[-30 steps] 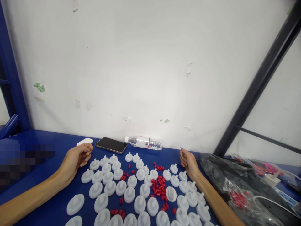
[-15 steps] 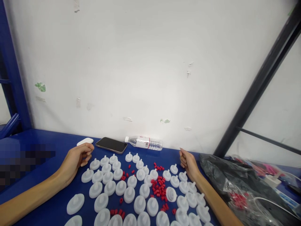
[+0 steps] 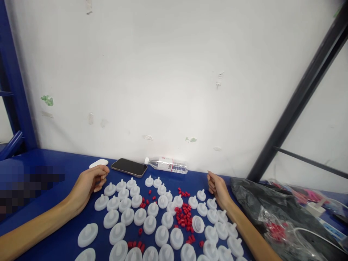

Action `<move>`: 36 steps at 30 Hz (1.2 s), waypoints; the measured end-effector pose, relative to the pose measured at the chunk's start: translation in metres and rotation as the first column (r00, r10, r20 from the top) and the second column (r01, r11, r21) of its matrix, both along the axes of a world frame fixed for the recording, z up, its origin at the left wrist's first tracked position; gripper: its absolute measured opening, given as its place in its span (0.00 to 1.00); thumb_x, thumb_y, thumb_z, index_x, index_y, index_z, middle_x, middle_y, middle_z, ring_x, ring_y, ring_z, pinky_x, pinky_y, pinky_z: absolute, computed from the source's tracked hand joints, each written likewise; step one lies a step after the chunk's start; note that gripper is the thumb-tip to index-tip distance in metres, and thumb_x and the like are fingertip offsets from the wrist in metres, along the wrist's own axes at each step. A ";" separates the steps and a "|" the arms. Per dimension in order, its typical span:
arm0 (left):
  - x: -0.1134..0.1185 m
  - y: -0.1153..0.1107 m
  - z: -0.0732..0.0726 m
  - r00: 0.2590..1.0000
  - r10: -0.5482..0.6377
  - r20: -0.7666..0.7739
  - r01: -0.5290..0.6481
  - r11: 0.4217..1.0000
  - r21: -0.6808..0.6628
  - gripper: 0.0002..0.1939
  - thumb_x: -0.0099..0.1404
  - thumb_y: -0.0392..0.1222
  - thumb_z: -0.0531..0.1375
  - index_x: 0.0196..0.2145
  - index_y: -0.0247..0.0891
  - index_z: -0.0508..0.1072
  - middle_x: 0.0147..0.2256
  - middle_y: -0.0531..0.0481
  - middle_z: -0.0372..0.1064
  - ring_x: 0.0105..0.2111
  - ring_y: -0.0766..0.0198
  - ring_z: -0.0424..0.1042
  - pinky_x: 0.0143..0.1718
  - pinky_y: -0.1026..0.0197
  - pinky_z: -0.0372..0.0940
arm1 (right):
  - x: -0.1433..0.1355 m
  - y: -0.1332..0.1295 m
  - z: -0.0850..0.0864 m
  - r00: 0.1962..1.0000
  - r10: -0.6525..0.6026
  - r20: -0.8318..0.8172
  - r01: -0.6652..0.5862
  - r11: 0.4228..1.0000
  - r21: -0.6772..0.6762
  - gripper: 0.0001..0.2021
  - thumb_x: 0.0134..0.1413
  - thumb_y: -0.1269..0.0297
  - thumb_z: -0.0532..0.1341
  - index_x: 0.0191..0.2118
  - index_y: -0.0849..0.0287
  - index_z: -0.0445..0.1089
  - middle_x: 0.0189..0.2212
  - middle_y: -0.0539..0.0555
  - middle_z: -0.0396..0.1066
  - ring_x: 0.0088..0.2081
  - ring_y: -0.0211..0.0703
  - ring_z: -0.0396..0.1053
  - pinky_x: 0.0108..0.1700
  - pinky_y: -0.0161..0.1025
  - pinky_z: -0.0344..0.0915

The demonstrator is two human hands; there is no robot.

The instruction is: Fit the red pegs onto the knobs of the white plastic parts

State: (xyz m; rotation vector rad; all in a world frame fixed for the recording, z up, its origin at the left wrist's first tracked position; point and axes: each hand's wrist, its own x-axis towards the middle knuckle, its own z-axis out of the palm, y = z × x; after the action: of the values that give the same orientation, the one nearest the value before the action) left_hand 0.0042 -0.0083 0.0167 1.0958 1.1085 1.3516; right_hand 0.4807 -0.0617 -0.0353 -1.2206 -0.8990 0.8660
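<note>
Nothing has shifted since the earlier frame: both my hands rest where they were. Blue desk (image 3: 62,163) fills the lower frame, below a white wall. Black plastic bag (image 3: 261,203) lies lower right. White disc parts (image 3: 152,224) stand in rows at lower centre, stems up, one tipped on its side. Dark phone (image 3: 128,167) and clear bottle (image 3: 167,165) lie at the wall. My left hand (image 3: 88,185), lower left, is loosely curled and empty, beside the nearest white part. My right hand (image 3: 217,188), right of centre, is likewise curled, holding nothing. Small red caps (image 3: 185,214) are scattered between the white parts.
</note>
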 end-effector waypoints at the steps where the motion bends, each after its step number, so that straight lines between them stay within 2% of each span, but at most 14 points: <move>1: 0.000 0.000 0.000 1.000 -0.002 -0.001 0.002 1.000 0.000 0.14 0.43 0.48 0.63 0.26 0.39 0.68 0.21 0.60 0.55 0.19 0.70 0.54 0.15 0.69 0.47 | -0.001 0.000 0.000 1.000 0.000 0.002 0.000 1.000 -0.001 0.15 0.71 0.53 0.61 0.39 0.61 0.70 0.25 0.43 0.65 0.18 0.28 0.57 0.19 0.28 0.57; 28: 0.001 -0.002 0.000 1.000 0.007 -0.008 -0.007 1.000 -0.004 0.15 0.42 0.48 0.63 0.27 0.39 0.68 0.21 0.60 0.56 0.19 0.70 0.54 0.14 0.69 0.48 | -0.005 -0.003 0.003 0.998 0.008 0.055 -0.008 1.000 -0.004 0.15 0.71 0.53 0.61 0.38 0.61 0.70 0.24 0.42 0.64 0.17 0.27 0.56 0.18 0.27 0.56; 36: -0.002 0.001 -0.004 1.000 -0.004 -0.012 0.004 1.000 0.006 0.14 0.45 0.47 0.63 0.29 0.39 0.68 0.22 0.60 0.56 0.19 0.71 0.54 0.15 0.69 0.47 | -0.006 -0.003 0.003 0.998 0.000 0.068 0.001 1.000 -0.006 0.15 0.71 0.54 0.62 0.37 0.61 0.70 0.23 0.41 0.63 0.17 0.27 0.56 0.18 0.27 0.56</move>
State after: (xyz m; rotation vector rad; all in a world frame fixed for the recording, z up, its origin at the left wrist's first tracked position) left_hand 0.0027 -0.0071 0.0123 1.1116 1.1112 1.3475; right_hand 0.4749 -0.0649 -0.0324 -1.2615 -0.9509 0.8314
